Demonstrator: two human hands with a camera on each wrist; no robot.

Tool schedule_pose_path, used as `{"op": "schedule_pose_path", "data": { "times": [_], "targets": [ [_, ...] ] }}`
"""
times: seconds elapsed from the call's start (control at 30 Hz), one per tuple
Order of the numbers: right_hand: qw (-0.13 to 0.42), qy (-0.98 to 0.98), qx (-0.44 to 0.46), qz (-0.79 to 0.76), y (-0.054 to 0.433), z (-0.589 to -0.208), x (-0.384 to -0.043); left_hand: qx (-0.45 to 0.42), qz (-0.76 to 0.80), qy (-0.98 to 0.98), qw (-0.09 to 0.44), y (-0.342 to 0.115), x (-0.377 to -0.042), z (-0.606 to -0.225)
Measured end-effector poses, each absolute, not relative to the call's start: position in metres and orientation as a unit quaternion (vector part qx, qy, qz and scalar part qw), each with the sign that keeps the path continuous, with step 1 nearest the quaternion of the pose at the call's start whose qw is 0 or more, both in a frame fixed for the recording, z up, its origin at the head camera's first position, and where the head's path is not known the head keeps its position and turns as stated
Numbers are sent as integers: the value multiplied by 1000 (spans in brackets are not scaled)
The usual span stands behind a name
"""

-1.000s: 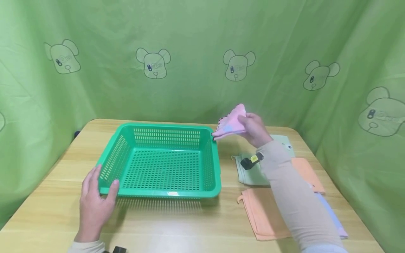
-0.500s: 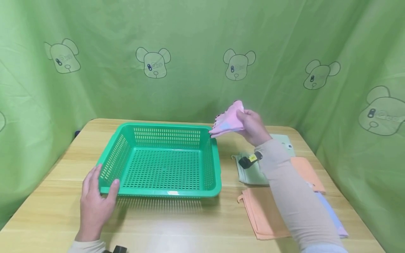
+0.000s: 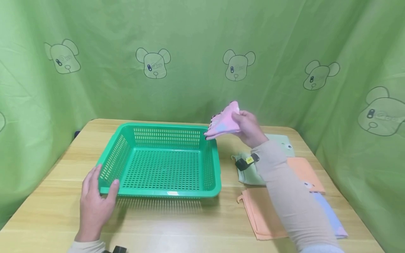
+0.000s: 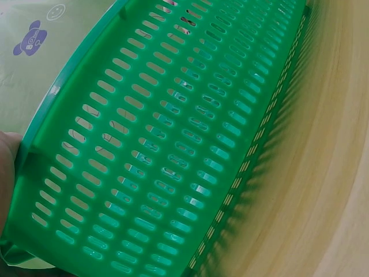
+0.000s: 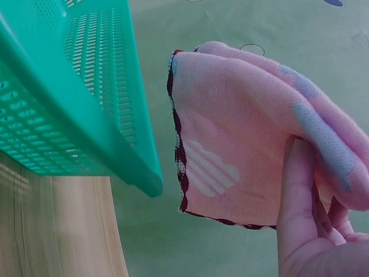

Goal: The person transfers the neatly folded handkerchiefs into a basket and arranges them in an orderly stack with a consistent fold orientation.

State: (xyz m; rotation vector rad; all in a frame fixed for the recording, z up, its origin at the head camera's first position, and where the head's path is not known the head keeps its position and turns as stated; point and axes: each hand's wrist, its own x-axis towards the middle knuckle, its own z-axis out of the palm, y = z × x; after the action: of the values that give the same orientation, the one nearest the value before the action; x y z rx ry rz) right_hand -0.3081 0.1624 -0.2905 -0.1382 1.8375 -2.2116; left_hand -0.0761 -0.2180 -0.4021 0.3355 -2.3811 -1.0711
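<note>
My right hand pinches a folded pink towel between thumb and fingers. The towel has blue patches, a white striped patch and a dark red stitched edge. It hangs in the air, and its lower tip overlaps the back right corner of a green plastic basket in the head view. In the right wrist view a gap shows between towel and basket. At the basket's front left corner my left hand holds the rim, thumb on the front side and fingers on the left. No towels show inside the slotted basket.
Right of the basket, partly under my right forearm, lie a light green towel, a peach towel with a loop, another peach towel and a blue-and-pink towel. A green curtain surrounds the wooden table.
My right hand has moved left with the pink towel, bringing its tip from beside the basket to over the back right corner. The left hand and basket have stayed put.
</note>
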Motion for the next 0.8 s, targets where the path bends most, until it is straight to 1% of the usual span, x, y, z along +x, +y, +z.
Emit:
{"op": "schedule_pose_path", "data": {
  "times": [0.1, 0.33, 0.43, 0.67, 0.8],
  "targets": [
    [130, 625, -57, -768, 160, -291, -305, 123, -393, -875, 253, -218, -76, -402],
    [180, 566, -140, -792, 154, -293, -302, 123, -395, -874, 254, -218, -76, -402],
    [178, 567, -129, -794, 152, -293, -301, 123, -397, -874, 254, -218, -75, -401],
    [126, 613, -57, -778, 145, -290, -298, 122, -395, -874, 256, -217, -75, -401],
    [125, 615, -53, -777, 141, -290, -296, 122, -396, -874, 255, -218, -75, -401]
  ]
}}
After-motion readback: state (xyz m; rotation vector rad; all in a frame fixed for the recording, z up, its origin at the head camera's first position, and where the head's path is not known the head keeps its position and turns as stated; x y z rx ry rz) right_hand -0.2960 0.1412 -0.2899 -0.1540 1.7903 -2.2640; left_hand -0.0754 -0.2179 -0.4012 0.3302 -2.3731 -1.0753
